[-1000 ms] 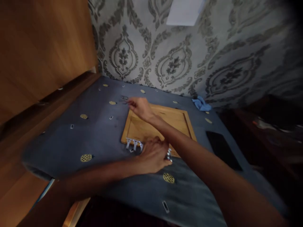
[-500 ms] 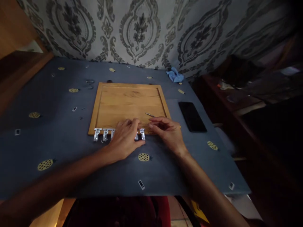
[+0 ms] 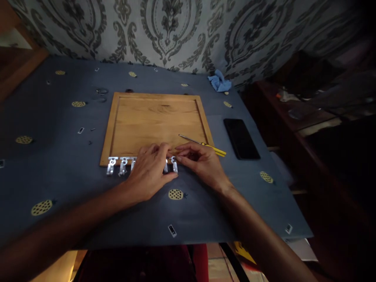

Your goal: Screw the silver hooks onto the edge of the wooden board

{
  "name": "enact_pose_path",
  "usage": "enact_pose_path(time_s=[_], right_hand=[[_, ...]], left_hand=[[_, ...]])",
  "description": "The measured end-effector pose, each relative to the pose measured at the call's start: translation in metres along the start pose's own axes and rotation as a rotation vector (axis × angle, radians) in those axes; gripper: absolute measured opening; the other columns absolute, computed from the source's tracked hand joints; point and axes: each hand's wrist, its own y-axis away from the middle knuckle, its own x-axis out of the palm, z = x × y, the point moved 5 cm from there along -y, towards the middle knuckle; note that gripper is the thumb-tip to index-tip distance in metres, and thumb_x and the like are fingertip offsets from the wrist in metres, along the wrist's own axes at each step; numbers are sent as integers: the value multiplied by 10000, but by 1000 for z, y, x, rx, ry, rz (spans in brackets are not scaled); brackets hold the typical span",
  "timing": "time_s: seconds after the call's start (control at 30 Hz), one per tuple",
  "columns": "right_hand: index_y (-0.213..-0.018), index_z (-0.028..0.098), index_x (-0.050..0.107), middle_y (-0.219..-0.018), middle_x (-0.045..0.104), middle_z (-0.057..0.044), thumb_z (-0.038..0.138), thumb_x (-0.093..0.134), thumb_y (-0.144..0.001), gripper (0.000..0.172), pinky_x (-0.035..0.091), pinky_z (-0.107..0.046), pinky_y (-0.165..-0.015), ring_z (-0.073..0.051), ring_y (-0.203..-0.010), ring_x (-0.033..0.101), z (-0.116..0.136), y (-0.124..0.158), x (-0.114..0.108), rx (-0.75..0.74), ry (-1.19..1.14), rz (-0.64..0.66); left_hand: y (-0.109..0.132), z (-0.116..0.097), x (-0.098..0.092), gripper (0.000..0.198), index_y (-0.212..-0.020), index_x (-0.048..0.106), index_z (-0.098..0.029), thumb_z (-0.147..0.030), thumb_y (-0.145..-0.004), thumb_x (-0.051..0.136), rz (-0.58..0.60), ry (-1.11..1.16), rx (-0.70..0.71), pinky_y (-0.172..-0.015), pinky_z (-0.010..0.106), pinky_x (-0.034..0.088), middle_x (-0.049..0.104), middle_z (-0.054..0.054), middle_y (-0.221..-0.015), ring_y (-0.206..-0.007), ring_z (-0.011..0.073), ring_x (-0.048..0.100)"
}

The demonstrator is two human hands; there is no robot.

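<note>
**Hook rail at the board's near edge, both hands on its right half**

Hook rail: bright metal, lying along the near edge of the wooden board, hooks overhanging toward the near side. Middle hidden under the left hand; its fingers bend over the rail, close together, thumb on the near side by the rightmost hook. Reads as a steadying grip.

Right hand: thumb and forefinger drawn together at the rail's right end. Cannot tell whether anything small is pinched between them.

On handling, my judgement: the left hand's pressure should go straight down, since a sideways push could skew the strip. Check the exposed left end against the board edge too; a slip there would be easy to miss. Right fingers should work lightly and square to the rail, left fingertips clear of the end fitting.

Screwdriver: yellow handle, just beyond the right hand, shaft pointing left over the board. Lying loose or tucked in the hand, cannot tell. Worth guarding against a roll.

Farther out on the tabletop: small dark bits, likely screws, left of the board; black phone to the right; crumpled blue cloth at the far right.
</note>
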Motion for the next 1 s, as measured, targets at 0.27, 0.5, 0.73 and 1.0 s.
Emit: enact_pose_path(time_s=[0.27, 0.5, 0.73, 1.0], right_hand=[[-1023, 215, 712, -837, 748, -21, 340, 785, -796, 269, 572, -334, -741, -176, -775, 714, 4, -4, 1, 25, 43, 84], [-1019, 207, 721, -797, 741, -10, 339, 800, -768, 295, 562, -302, -701, -163, -734, 705, 7, -9, 2, 61, 67, 133], [-1008, 197, 722, -763, 712, -6, 364, 793, -779, 292, 529, -278, -658, -134, -684, 661, 7, -11, 2, 45, 111, 145], [-995, 173, 720, -692, 660, 10, 353, 784, -761, 302, 483, -264, -605, -121, -617, 599, 5, -16, 3, 61, 203, 122]], left_hand=[[-2, 0, 1, 456, -1108, 457, -208, -270, -801, 788, 30, -7, -34, -945, 465, 452, 666, 62, -1092, -1092, 297, 605], [-2, 0, 0, 439, -1097, 470, -211, -290, -805, 788, 31, -11, -53, -949, 462, 453, 660, 65, -1104, -1085, 295, 606], [-1, -1, -1, 448, -1113, 467, -215, -313, -815, 786, 32, -24, -45, -928, 453, 455, 660, 57, -1094, -1073, 293, 606], [-1, -1, -1, 472, -1072, 458, -215, -327, -792, 821, 28, -42, -37, -918, 448, 468, 658, 55, -1094, -1081, 295, 608]])
